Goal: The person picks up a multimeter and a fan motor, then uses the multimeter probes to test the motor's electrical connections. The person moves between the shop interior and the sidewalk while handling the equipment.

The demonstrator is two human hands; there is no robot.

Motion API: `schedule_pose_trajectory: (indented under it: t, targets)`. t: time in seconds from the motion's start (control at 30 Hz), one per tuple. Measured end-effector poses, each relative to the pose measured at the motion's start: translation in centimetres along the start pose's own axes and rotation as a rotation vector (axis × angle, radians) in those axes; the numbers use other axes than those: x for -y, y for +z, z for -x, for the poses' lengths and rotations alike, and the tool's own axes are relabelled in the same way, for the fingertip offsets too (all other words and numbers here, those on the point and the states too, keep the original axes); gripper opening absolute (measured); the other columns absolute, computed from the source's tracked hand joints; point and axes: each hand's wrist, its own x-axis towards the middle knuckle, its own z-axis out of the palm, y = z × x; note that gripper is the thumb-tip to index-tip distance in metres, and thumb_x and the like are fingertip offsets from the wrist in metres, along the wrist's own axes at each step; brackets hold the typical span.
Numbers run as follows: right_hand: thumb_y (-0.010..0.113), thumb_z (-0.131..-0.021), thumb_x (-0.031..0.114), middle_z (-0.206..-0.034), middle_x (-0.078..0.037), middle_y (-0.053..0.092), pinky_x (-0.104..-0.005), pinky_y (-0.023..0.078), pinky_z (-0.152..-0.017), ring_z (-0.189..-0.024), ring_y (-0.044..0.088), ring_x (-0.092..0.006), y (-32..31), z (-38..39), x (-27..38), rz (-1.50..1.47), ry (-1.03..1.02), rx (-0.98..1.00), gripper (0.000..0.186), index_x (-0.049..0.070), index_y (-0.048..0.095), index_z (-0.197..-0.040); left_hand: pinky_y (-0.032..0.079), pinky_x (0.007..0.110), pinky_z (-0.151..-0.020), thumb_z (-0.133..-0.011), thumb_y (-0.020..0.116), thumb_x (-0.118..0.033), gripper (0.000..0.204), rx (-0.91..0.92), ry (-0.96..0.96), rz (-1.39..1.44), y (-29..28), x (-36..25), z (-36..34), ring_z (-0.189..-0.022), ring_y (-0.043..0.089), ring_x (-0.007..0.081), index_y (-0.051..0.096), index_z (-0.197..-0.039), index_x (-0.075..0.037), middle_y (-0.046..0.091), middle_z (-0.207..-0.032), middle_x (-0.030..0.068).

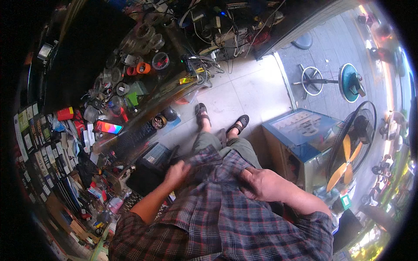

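Observation:
Both my hands are at the front of the dark plaid shirt (pixel 209 209) I wear. My left hand (pixel 176 173) is closed on the lower edge of the shirt, which is pulled out to the left; its fingertips are slightly blurred. On the other side, my right hand (pixel 260 183) grips a fold of the same shirt, the thumb pressed against the curled fingers. Below the hem show green trousers (pixel 241 148) and my feet in dark sandals (pixel 238 125).
A cluttered workbench (pixel 152 100) runs along the left, with jars, cables and a lit phone (pixel 109 127). A blue-topped glass cabinet (pixel 300 126) stands at the right, beside a fan (pixel 348 161) with orange blades. Farther off is a round stool (pixel 350 82) on its side.

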Motion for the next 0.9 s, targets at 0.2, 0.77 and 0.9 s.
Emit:
schedule_pose_trajectory:
  t: [0.2,0.77,0.9]
  targets:
    - [0.062,-0.097,0.027,-0.093,-0.017,0.067,-0.046,0.06,-0.07,-0.079,0.071,-0.0364,2.6,-1.9,-0.9,0.146,-0.086,-0.253,0.026,0.003,0.058,-0.107,0.052,0.058,-0.075,-0.101,0.061,-0.045,0.04,-0.089,0.034,-0.377,3.8,1.0,-6.3,-0.089,0.068,0.0484,0.061,-0.094,-0.006,0.07,-0.09,0.0264]
    - [0.069,-0.086,0.017,-0.094,-0.01,0.08,-0.0408,0.061,-0.07,-0.09,0.078,-0.0274,3.7,-12.9,4.1,0.424,-0.295,0.138,0.017,0.009,0.082,-0.093,0.054,0.052,-0.087,-0.091,0.071,-0.018,0.039,0.326,0.53,-0.438,-6.8,-10.7,3.8,-0.093,0.068,0.0416,0.053,-0.121,-0.003,0.069,-0.105,0.0177]
    - [0.064,-0.09,0.016,-0.1,-0.012,0.077,-0.0428,0.061,-0.073,-0.093,0.076,-0.0322,4.1,-11.2,2.4,0.366,-0.315,0.065,0.018,0.007,0.076,-0.1,0.053,0.05,-0.086,-0.092,0.069,-0.016,0.037,0.38,0.162,-0.368,-7.4,-6.0,4.6,-0.092,0.068,0.0385,0.05,-0.121,-0.003,0.068,-0.104,0.0184]
